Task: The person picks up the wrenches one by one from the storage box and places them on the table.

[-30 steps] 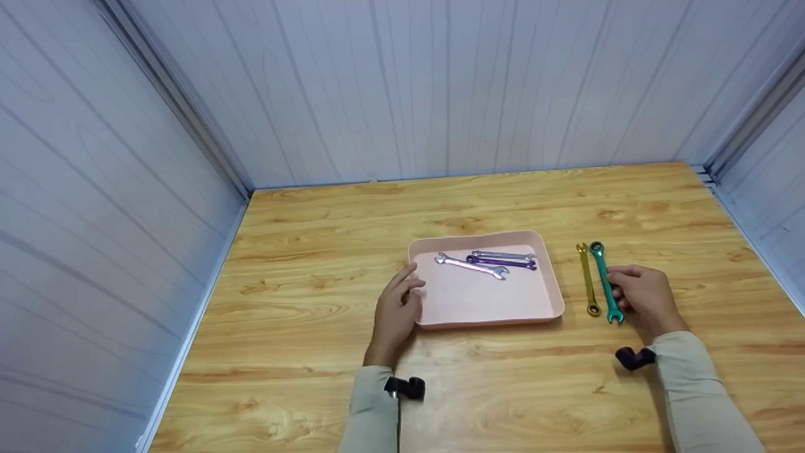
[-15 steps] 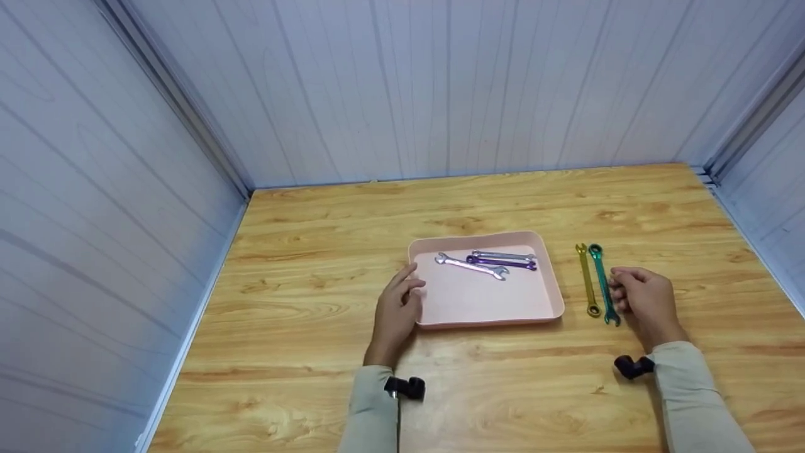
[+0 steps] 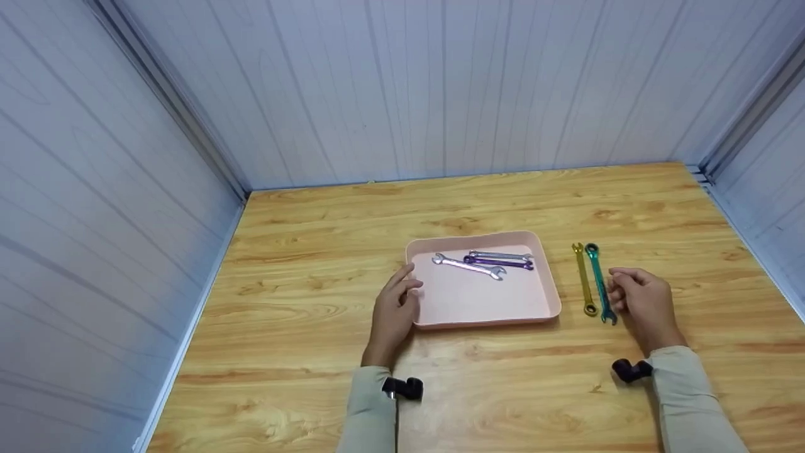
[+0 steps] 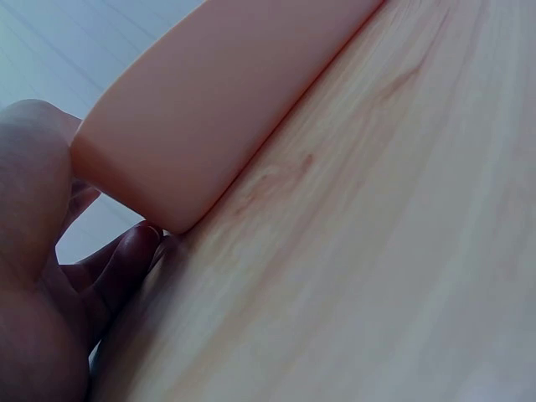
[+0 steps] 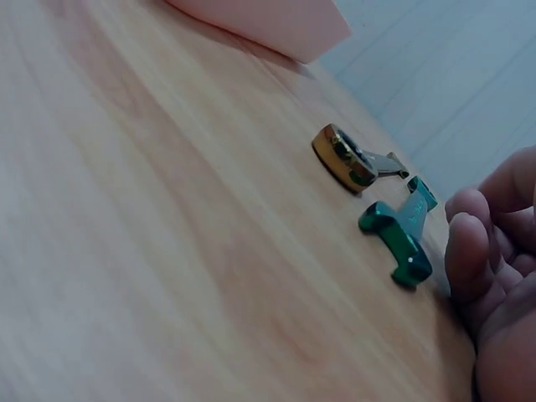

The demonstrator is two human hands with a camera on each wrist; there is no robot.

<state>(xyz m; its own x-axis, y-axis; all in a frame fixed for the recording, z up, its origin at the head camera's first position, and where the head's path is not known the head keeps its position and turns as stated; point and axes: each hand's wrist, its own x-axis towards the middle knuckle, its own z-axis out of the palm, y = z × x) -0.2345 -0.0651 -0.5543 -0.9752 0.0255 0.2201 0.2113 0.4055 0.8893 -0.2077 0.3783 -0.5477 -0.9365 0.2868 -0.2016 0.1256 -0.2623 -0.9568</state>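
Resting my relaxed left hand [image 3: 391, 311] at the left edge of the tray [image 3: 478, 303], I poise my empty right hand [image 3: 646, 307] by the green wrench [image 3: 600, 284], alignment likely requiring a pinch next.

Pale panelled walls [image 3: 352, 94] border a wood-grain tabletop [image 3: 302, 251].

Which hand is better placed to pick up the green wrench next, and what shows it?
Probably the right hand: it is beside the green wrench and holds nothing, while the left hand rests at the left edge of the pink tray.
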